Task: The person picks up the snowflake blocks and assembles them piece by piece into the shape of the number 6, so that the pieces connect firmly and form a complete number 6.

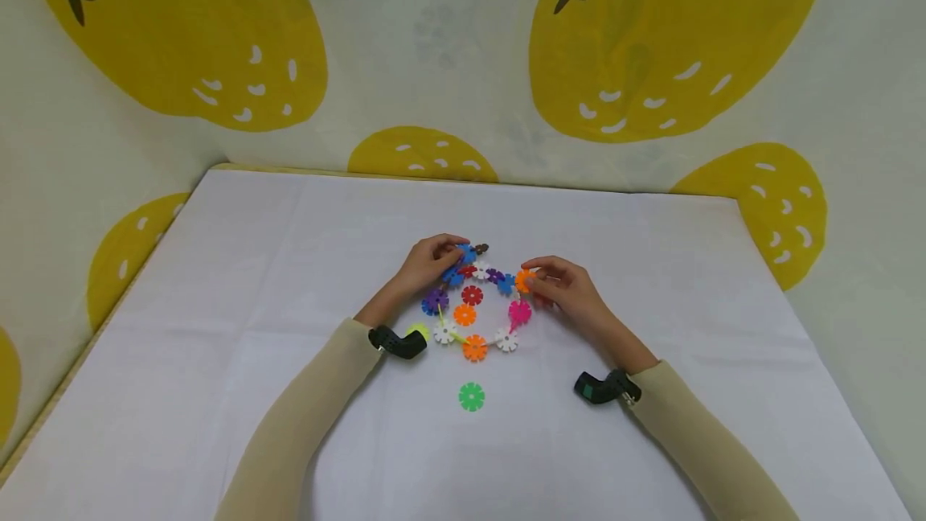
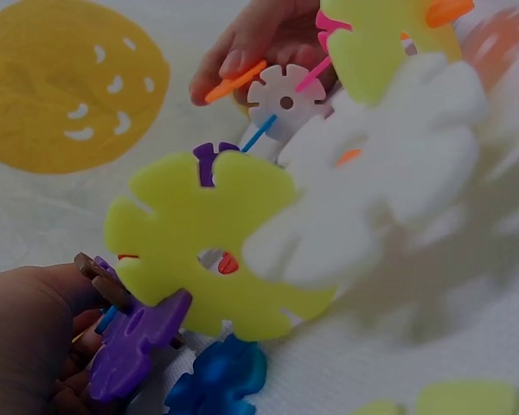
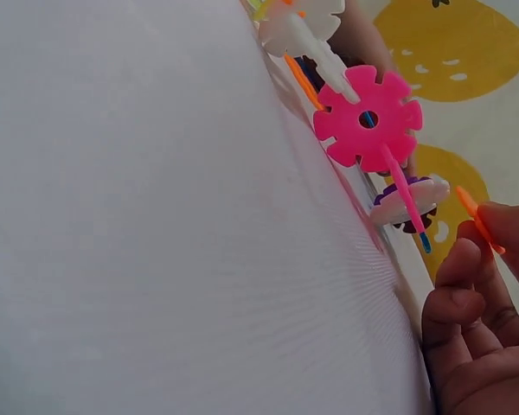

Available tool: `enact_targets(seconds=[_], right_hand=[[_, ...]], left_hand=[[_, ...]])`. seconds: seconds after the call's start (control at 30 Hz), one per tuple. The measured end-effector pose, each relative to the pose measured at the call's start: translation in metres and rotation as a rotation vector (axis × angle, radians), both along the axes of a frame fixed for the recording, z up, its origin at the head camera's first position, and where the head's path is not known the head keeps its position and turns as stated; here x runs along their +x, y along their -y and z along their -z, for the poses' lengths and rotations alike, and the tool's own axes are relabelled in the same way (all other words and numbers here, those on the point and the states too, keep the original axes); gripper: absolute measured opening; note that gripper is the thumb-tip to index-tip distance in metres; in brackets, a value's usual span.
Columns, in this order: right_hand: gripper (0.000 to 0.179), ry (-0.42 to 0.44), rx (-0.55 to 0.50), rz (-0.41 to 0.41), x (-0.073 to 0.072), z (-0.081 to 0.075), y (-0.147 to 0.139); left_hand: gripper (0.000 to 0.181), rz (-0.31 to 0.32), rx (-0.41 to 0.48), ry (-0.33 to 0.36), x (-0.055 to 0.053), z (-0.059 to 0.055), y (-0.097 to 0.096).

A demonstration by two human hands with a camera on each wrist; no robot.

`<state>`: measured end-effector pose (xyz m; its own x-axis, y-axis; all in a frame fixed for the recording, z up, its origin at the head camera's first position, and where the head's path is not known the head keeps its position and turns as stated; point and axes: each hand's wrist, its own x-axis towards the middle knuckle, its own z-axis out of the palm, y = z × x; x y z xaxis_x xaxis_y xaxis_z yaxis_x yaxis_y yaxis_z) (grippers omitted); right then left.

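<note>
The left hand [image 1: 425, 260] pinches a blue flower [image 1: 466, 253] at eleven o'clock on the flower ring [image 1: 475, 350]. The ring is between both hands, with a green flower [image 1: 472, 397] near its six o'clock. The right hand [image 1: 570, 288] pinches an orange flower [image 1: 524, 280] at two o'clock.

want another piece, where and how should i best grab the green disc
Pinch opposite notched edges of the green disc, probably coming down from the near side: it lies flat on the white cloth, with the linked pieces beyond it.
</note>
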<state>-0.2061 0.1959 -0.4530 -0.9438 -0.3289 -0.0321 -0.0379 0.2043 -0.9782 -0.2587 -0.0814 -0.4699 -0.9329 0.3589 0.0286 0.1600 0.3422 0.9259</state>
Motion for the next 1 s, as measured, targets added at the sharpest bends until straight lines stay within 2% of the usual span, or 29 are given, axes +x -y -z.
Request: enact_targets(seconds=[0.23,0.4,0.73,1.0], right_hand=[[0.036,0.098,0.013,0.019,-0.011,-0.003,0.009],[0.036,0.158,-0.021,0.091,-0.022,-0.001,0.016],[0.035,0.214,-0.117,0.163,-0.036,-0.001,0.028],[0.037,0.273,-0.108,0.197,-0.047,-0.004,0.037]], left_hand=[[0.030,-0.027,0.005,-0.008,0.000,0.000,0.000],[0.028,-0.015,0.019,-0.011,0.001,-0.001,0.000],[0.029,-0.020,-0.004,-0.012,0.002,-0.003,-0.001],[0.029,-0.017,-0.007,-0.005,0.002,-0.004,-0.001]])
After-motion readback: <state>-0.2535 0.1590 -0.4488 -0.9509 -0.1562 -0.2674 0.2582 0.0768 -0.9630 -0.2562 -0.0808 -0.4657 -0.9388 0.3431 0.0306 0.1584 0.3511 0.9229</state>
